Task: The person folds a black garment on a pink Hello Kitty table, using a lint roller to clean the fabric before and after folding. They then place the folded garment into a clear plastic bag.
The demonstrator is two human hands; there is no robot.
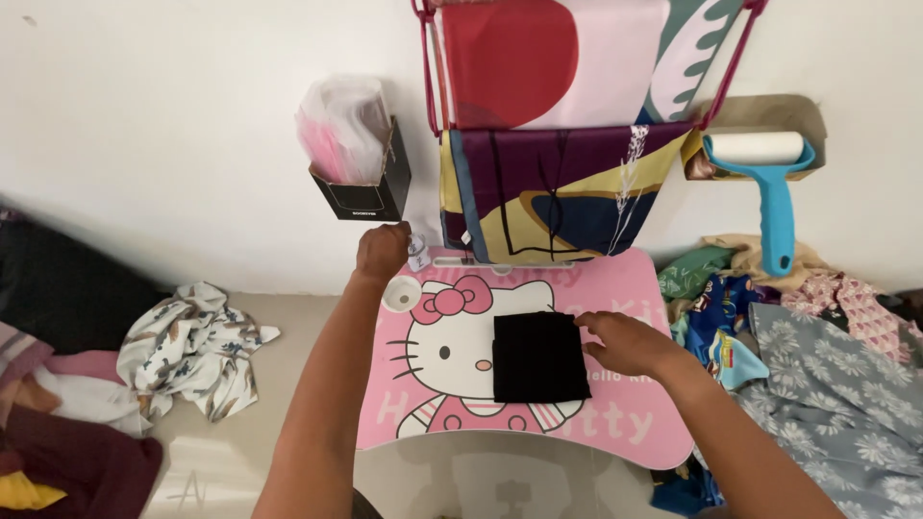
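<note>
Pressing flat on a folded black cloth [539,357], the right hand [623,342] lies open-fingered along the cloth's right edge, clasping nothing. The cloth sits right of centre on a pink cartoon-cat worktop [615,279], its long axis running from the near edge toward the wall, with bare pink margin to its right and the cat print to its left. The left hand [383,252] reaches the worktop's far left corner, its grip closed on a small clear bottle [417,254]. Heaped clothes [827,336] crowd the right side; a crumpled floral cloth [197,348] lies on the floor to the left.
</note>
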